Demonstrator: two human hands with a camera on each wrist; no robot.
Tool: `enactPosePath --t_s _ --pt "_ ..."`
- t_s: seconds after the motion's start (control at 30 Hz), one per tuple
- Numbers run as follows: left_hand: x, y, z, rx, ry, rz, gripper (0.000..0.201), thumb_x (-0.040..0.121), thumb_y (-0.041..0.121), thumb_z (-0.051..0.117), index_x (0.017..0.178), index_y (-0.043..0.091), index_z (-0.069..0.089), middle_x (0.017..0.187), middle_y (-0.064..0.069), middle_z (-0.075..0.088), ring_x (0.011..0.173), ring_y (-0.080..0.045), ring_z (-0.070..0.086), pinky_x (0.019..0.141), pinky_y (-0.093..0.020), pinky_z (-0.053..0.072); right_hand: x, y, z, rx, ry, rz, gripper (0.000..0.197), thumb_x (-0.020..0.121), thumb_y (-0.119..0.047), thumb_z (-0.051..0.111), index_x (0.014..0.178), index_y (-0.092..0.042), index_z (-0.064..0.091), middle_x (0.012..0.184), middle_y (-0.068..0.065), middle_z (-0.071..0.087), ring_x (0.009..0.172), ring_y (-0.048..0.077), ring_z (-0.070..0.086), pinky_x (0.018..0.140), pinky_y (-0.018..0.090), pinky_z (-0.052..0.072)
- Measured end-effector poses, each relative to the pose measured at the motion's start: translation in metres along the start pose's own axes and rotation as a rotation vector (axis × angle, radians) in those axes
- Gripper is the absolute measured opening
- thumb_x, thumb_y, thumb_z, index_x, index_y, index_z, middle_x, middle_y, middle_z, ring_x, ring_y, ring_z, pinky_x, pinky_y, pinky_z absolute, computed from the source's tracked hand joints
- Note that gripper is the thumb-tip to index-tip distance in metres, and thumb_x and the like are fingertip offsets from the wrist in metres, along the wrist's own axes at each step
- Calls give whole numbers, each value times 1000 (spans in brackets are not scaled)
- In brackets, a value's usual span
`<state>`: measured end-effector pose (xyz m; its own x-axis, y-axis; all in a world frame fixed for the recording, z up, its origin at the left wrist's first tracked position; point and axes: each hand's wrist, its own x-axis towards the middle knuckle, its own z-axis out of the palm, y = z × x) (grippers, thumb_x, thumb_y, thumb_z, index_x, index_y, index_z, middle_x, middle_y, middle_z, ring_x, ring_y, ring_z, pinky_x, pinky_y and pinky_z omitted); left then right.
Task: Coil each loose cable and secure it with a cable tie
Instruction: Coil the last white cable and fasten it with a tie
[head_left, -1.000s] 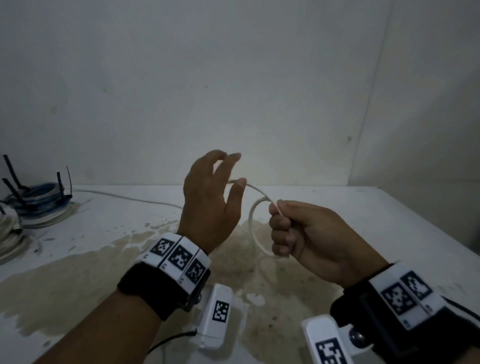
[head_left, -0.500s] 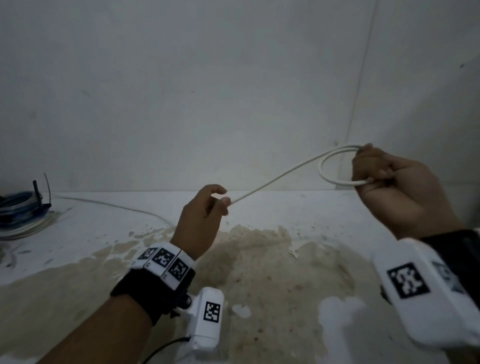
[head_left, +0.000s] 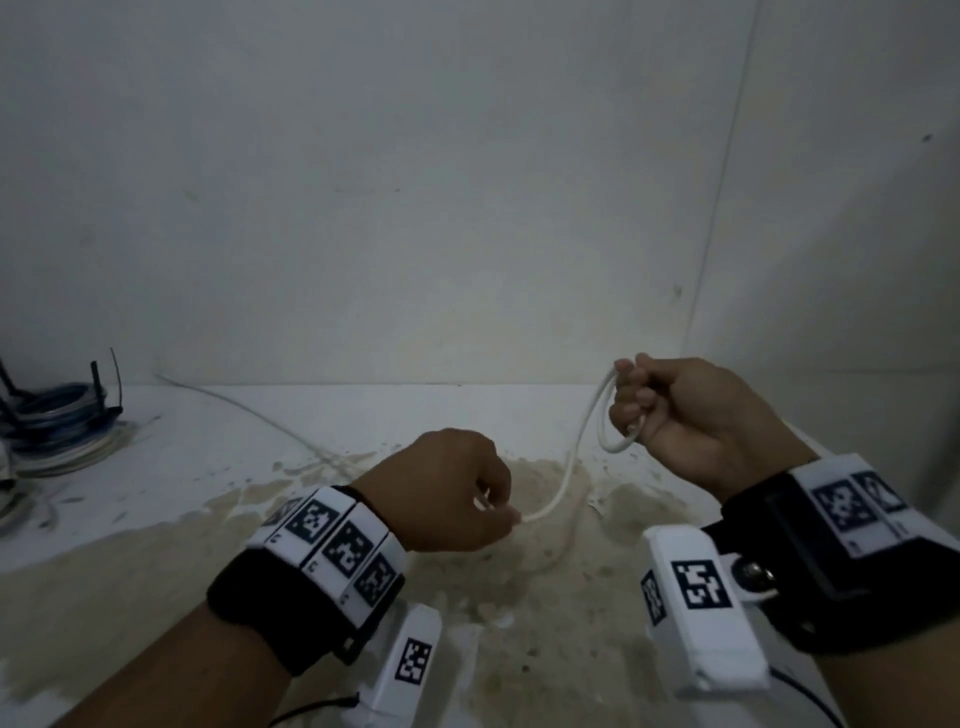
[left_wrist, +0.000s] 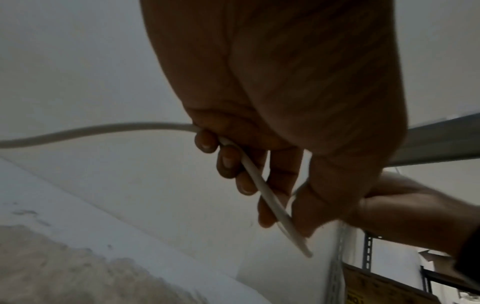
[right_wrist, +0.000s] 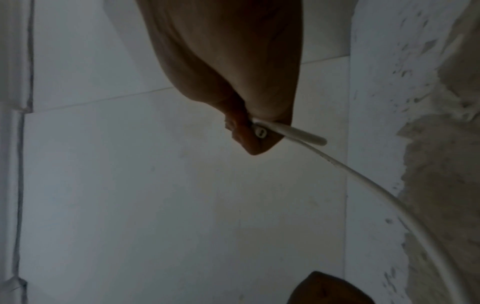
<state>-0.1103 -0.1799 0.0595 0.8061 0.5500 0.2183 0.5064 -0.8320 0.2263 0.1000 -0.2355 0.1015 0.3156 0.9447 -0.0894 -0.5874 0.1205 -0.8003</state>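
A thin white cable (head_left: 569, 462) hangs in a slack curve between my two hands above the stained table. My right hand (head_left: 670, 410) grips a small loop of it (head_left: 605, 415) at the right, its cut end showing in the right wrist view (right_wrist: 261, 131). My left hand (head_left: 467, 499), lower and in the middle, has its fingers curled round the cable (left_wrist: 254, 176), which runs on from the fist leftward. The rest of the cable trails across the table (head_left: 249, 410) toward the back left.
A pile of coiled blue and white cables (head_left: 57, 421) with black cable ties (head_left: 96, 374) sticking up lies at the far left of the white table (head_left: 156, 493). White walls close the back and right. A brown stain (head_left: 519, 582) covers the table's middle.
My right hand came down and in from high on the right with the loop. My left hand dropped toward the table and closed on the cable, which now sags instead of running taut.
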Motion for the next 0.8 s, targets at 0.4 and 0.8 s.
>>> enactPosePath --t_s 0.4,0.8 --pt "-20 9 1 -261 176 151 24 88 35 59 85 16 73 74 10 59 72 -1 53 69 -18 44 10 40 8 75 48 13 28 103 -12 30 81 -6 45 60 0 42 36 8 39 39 15 40" --pt "-16 -5 -11 -421 458 11 15 89 29 64 76 20 64 67 4 64 62 -3 57 60 -16 43 -29 86 40 -471 -300 15 28 97 -13 42 81 2 60 61 11 52 44 17 46 44 28 41"
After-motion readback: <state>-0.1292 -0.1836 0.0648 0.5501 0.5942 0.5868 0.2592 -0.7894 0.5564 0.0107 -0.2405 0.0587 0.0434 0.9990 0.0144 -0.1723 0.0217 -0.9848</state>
